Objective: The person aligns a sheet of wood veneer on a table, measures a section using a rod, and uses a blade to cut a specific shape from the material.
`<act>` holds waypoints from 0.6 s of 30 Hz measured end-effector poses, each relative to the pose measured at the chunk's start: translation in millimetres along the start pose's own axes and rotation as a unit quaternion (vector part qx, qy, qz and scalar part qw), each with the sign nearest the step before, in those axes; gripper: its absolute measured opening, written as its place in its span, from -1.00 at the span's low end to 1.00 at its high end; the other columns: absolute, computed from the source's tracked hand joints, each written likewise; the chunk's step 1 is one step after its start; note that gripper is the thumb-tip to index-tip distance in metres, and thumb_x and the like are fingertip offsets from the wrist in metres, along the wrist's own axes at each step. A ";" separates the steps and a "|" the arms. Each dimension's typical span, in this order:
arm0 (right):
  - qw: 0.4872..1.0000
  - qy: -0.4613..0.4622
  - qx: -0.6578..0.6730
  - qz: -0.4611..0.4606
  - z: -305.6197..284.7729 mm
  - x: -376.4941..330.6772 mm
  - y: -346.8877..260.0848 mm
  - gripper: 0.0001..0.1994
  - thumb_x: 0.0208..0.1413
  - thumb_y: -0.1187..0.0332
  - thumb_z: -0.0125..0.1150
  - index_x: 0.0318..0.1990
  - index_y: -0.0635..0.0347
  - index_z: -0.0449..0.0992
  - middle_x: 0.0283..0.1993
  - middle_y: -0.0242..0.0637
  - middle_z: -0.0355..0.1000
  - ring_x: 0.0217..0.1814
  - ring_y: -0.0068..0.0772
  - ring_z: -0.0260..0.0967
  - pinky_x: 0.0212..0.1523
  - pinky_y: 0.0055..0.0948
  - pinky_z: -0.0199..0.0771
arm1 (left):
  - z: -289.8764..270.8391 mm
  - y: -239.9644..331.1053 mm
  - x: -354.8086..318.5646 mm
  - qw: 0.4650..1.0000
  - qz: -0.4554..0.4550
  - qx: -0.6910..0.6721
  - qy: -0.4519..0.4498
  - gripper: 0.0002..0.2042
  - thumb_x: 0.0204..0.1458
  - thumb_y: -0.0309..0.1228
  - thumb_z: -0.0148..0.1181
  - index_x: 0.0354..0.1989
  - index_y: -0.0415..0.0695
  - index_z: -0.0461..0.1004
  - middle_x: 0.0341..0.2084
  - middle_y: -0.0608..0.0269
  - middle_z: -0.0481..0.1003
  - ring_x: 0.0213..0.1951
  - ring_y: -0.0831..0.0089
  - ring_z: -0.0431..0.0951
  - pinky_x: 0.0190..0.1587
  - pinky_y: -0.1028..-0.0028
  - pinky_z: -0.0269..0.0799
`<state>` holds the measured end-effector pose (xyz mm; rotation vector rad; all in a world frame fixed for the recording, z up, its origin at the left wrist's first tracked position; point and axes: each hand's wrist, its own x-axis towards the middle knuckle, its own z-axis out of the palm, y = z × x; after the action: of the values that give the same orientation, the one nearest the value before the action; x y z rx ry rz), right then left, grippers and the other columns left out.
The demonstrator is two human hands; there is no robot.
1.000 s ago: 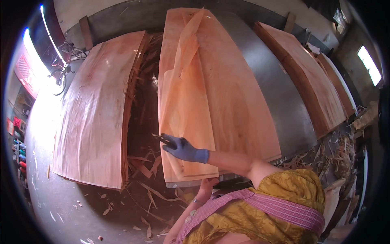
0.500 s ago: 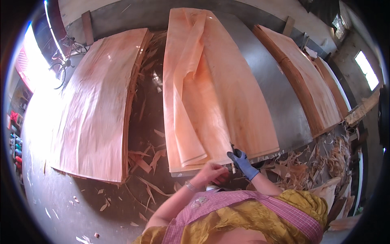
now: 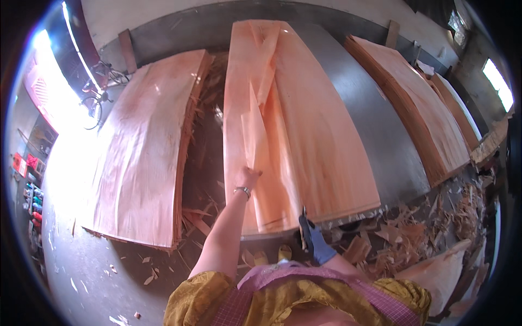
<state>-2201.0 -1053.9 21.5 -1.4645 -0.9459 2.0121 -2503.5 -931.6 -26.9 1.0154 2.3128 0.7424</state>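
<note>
A thin, pale orange wood veneer sheet [image 3: 280, 187] lies over the middle stack, with a long loose fold [image 3: 255, 133] running down its left half. My bare left hand [image 3: 248, 176], a band at its wrist, reaches over the sheet. Its fingers are closed at the near part of the fold and seem to grip the veneer. My right hand [image 3: 319, 244], in a blue-grey glove with dark fingers, is at the sheet's near edge. It is closed around a knife [image 3: 303, 231], whose dark tip points away from me; the glove partly hides the handle.
Another veneer stack [image 3: 138, 157] stands at the left, and a third [image 3: 408, 98] at the right. Beside the middle stack stretches a grey metal surface [image 3: 370, 114]. Veneer scraps [image 3: 408, 233] heap up at the near right, and more litter the floor. A bicycle [image 3: 95, 103] stands far left.
My left hand has moved from beside the right hand, forward and left onto the fold. The fold's near part has shifted right. My right hand has drawn slightly nearer, still with the knife.
</note>
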 end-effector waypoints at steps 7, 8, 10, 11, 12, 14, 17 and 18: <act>0.989 0.066 0.111 -0.075 18.4 4.3 40.4 -0.70 0.20 0.00 0.19 -0.20 0.01 0.44 -0.66 -0.48 0.28 -0.77 -0.60 0.19 -0.78 -0.54 0.11 | -46.1 -13.1 15.5 0.998 0.014 -0.009 0.053 -0.64 0.03 -0.08 0.12 -0.42 -0.18 0.57 -0.43 -0.03 0.57 -0.29 -0.01 0.59 -0.21 0.16 0.48; 0.986 0.087 0.097 -0.108 26.6 3.8 44.9 -0.70 0.20 0.01 0.20 -0.16 0.01 0.44 -0.67 -0.49 0.27 -0.77 -0.61 0.18 -0.77 -0.55 0.10 | -54.7 -26.1 26.5 0.999 0.017 -0.024 0.045 -0.63 0.02 -0.04 0.14 -0.37 -0.14 0.60 -0.41 -0.01 0.59 -0.26 0.01 0.60 -0.20 0.18 0.48; 0.974 0.126 0.066 -0.177 50.3 5.9 50.2 -0.68 0.18 0.03 0.23 -0.08 0.01 0.44 -0.68 -0.51 0.24 -0.77 -0.64 0.17 -0.76 -0.57 0.09 | -81.0 -43.3 38.3 0.991 0.020 -0.117 0.066 -0.64 0.03 -0.05 0.19 -0.33 -0.14 0.62 -0.41 0.03 0.61 -0.29 0.14 0.63 -0.21 0.24 0.48; 0.974 0.123 0.073 -0.175 62.9 9.2 54.9 -0.67 0.19 0.04 0.23 -0.06 0.02 0.44 -0.68 -0.52 0.24 -0.76 -0.65 0.16 -0.76 -0.58 0.08 | -92.3 -57.2 49.6 0.981 0.025 -0.178 0.074 -0.65 0.03 -0.08 0.20 -0.31 -0.16 0.62 -0.42 0.06 0.61 -0.32 0.24 0.63 -0.23 0.29 0.48; 0.974 0.125 0.082 -0.172 76.9 12.5 62.2 -0.67 0.19 0.06 0.23 -0.03 0.02 0.44 -0.69 -0.53 0.23 -0.76 -0.66 0.16 -0.76 -0.59 0.08 | -104.5 -66.8 58.8 0.968 0.031 -0.237 0.076 -0.67 0.04 -0.12 0.22 -0.29 -0.18 0.62 -0.43 0.09 0.62 -0.34 0.34 0.63 -0.25 0.33 0.48; 0.975 0.141 0.074 -0.158 109.3 18.3 80.9 -0.68 0.20 0.07 0.22 -0.03 0.02 0.44 -0.70 -0.54 0.22 -0.78 -0.67 0.13 -0.77 -0.60 0.05 | -127.1 -89.2 73.6 0.947 0.042 -0.313 0.056 -0.70 0.07 -0.22 0.23 -0.38 -0.27 0.59 -0.55 0.28 0.57 -0.47 0.56 0.53 -0.36 0.47 0.43; 0.978 0.153 0.059 -0.130 170.0 31.1 83.5 -0.75 0.21 0.07 0.20 -0.14 0.00 0.47 -0.75 -0.52 0.20 -0.83 -0.64 0.08 -0.81 -0.58 0.02 | -168.1 -140.0 105.6 0.887 0.037 -0.461 -0.005 -0.74 0.12 -0.28 0.20 -0.37 -0.27 0.56 -0.56 0.45 0.48 -0.50 0.66 0.43 -0.42 0.56 0.37; 0.979 0.146 0.062 -0.129 184.5 33.1 86.0 -0.76 0.21 0.07 0.21 -0.16 0.00 0.47 -0.74 -0.52 0.21 -0.83 -0.64 0.09 -0.81 -0.58 0.03 | -175.3 -155.1 110.8 0.879 0.020 -0.476 -0.015 -0.74 0.13 -0.28 0.19 -0.34 -0.28 0.55 -0.53 0.44 0.48 -0.49 0.66 0.44 -0.41 0.56 0.37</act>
<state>-2384.7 -1132.7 -29.2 -1.4388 -0.8215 1.5896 -2757.3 -983.3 -25.9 0.5791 1.5292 1.6255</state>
